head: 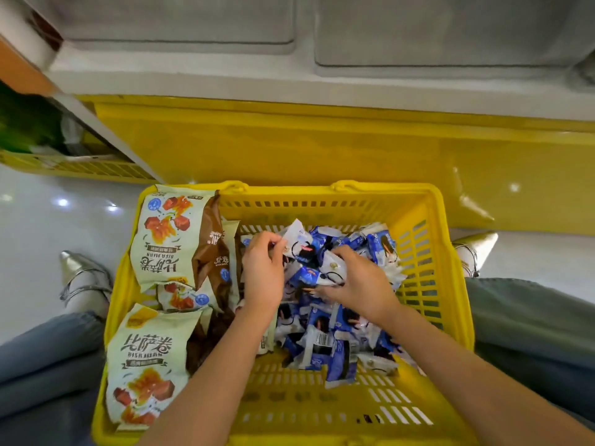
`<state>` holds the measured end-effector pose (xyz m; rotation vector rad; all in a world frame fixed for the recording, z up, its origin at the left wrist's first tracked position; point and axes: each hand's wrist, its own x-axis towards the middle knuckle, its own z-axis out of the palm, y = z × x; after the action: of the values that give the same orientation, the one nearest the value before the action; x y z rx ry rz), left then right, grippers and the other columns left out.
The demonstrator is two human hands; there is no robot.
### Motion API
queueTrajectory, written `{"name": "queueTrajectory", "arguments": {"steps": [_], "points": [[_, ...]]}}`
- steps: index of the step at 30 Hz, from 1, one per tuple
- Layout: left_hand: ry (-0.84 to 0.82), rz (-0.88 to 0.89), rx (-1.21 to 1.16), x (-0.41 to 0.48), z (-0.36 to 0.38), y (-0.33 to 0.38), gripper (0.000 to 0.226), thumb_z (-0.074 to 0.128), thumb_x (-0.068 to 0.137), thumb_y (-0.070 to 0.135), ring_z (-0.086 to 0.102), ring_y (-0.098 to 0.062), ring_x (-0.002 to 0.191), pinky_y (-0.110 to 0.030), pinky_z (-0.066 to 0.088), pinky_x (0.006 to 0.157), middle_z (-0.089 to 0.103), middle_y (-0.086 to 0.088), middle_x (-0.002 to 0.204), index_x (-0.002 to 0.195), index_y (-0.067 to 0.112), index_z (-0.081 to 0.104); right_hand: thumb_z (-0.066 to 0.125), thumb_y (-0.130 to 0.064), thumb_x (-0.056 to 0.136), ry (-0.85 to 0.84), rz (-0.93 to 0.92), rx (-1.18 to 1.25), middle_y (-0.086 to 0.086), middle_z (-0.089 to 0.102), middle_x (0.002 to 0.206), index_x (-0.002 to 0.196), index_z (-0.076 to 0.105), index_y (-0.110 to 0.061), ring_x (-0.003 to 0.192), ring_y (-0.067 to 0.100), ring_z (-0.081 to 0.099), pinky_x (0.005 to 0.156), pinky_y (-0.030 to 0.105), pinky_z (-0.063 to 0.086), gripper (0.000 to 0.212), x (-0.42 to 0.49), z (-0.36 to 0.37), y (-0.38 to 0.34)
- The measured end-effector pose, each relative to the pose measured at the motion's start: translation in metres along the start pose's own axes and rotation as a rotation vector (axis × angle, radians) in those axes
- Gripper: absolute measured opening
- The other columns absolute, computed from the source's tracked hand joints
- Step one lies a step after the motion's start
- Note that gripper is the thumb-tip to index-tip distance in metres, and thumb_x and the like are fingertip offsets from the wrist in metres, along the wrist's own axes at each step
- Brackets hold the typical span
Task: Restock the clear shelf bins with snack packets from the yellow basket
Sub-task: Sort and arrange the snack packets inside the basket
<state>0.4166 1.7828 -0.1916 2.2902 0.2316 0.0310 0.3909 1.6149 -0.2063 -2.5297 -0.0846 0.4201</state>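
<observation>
Two hands inside the yellow slotted plastic basket (431, 220), both grasping small blue-and-white snack packets (338, 342)

The basket stands on the pale glossy floor (48, 220) between the person's knees in blue jeans (48, 349), just in front of a yellow shelf base (322, 146). Its right half holds a loose heap of the small packets; their writing is too small to read. The left hand (262, 268) pinches one packet at the top of the heap, and the right hand (360, 281) has its fingers curled round a few more beside it. Along the left wall lie large cream-and-brown snack bags (148, 349) with pictures of red-brown cubes, printed "比萨卷" and "BISA JUAN"
</observation>
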Motion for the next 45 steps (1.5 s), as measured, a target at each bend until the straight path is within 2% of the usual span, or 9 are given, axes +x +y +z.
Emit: {"name": "queueTrajectory", "arguments": {"steps": [8,17,21,28,31,34,38,42,45], "points": [[0.007,0.007,-0.111,-0.050,-0.016,0.020,0.012,0.056,0.090,0.011,0.050,-0.008,0.067,-0.010,0.038,0.062,0.051,0.009,0.074,0.080,0.016,0.052,0.069,-0.055,0.074,0.123,0.087,-0.179,-0.008,0.047,0.074,0.126,0.037,-0.019,0.061,0.014,0.046,0.045,0.025,0.028,0.071,-0.025,-0.079,0.013],[-0.339,-0.198,-0.201,-0.085,0.003,0.018,0.004,0.056,0.092,0.016,0.057,-0.018,0.078,-0.015,0.044,0.064,0.061,-0.005,0.083,0.092,0.011,0.057,0.056,-0.032,0.092,-0.281,0.099,-0.533,0.010,0.060,0.116,0.129,0.036,-0.012,0.103,0.028,0.059,0.071,0.035,0.046,0.047,-0.042,-0.083,0.011],[-0.707,-0.271,-0.120,-0.101,0.027,0.022,0.031,0.050,0.096,0.018,0.058,-0.023,0.096,-0.029,0.045,0.073,0.057,-0.010,0.109,0.126,0.017,0.041,0.051,-0.012,0.094,-0.198,0.080,-0.568,0.011,0.047,0.131,0.133,0.034,-0.009,0.120,0.026,0.047,0.087,0.033,0.045,0.042,-0.040,-0.068,0.011],[-0.743,0.002,0.115,-0.107,0.029,0.035,0.010,0.040,0.099,0.020,0.050,-0.016,0.074,-0.038,0.044,0.074,0.052,-0.004,0.087,0.103,0.012,0.045,0.035,-0.028,0.101,-0.011,-0.107,-0.451,0.003,0.047,0.133,0.136,0.041,-0.014,0.127,0.020,0.039,0.106,0.028,0.030,0.038,-0.037,-0.054,0.001],[-0.566,0.167,0.193,-0.096,-0.004,0.038,0.033,0.042,0.097,0.023,0.046,-0.014,0.113,-0.030,0.040,0.096,0.049,0.001,0.124,0.130,0.019,0.042,0.040,-0.021,0.100,0.006,-0.203,-0.224,0.004,0.053,0.125,0.131,0.048,-0.014,0.118,0.020,0.047,0.095,0.028,0.038,0.032,-0.037,-0.039,-0.019],[-0.287,0.252,0.134,-0.077,-0.057,0.039,0.032,0.041,0.097,0.027,0.042,-0.006,0.112,-0.022,0.036,0.096,0.046,0.008,0.123,0.129,0.025,0.043,0.038,-0.019,0.100,-0.081,-0.214,-0.086,0.004,0.051,0.123,0.128,0.048,-0.014,0.109,0.021,0.052,0.081,0.030,0.044,0.030,-0.027,-0.013,-0.037],[0.005,0.298,0.157,-0.050,-0.126,0.027,0.028,0.042,0.096,0.022,0.040,-0.002,0.105,-0.024,0.039,0.089,0.047,0.009,0.113,0.123,0.020,0.049,0.036,-0.017,0.101,-0.283,-0.084,0.000,0.007,0.042,0.137,0.132,0.042,-0.013,0.112,0.025,0.052,0.092,0.038,0.044,0.032,-0.007,0.029,-0.051],[0.272,0.065,0.129,-0.036,-0.169,-0.018,0.031,0.041,0.096,0.022,0.036,-0.001,0.111,-0.026,0.035,0.093,0.039,0.011,0.116,0.127,0.020,0.042,0.041,-0.019,0.100,-0.343,0.056,-0.046,0.010,0.031,0.149,0.145,0.026,-0.011,0.129,0.027,0.041,0.105,0.038,0.037,0.048,0.016,0.063,-0.055],[0.222,-0.267,0.029,-0.036,-0.181,-0.059,0.042,0.037,0.098,0.026,0.036,-0.011,0.125,-0.027,0.031,0.101,0.035,-0.001,0.138,0.139,0.018,0.032,0.049,-0.015,0.097,-0.368,0.135,-0.111,0.010,0.025,0.153,0.148,0.018,-0.011,0.135,0.029,0.035,0.107,0.038,0.036,0.060,0.041,0.070,-0.054]]}}
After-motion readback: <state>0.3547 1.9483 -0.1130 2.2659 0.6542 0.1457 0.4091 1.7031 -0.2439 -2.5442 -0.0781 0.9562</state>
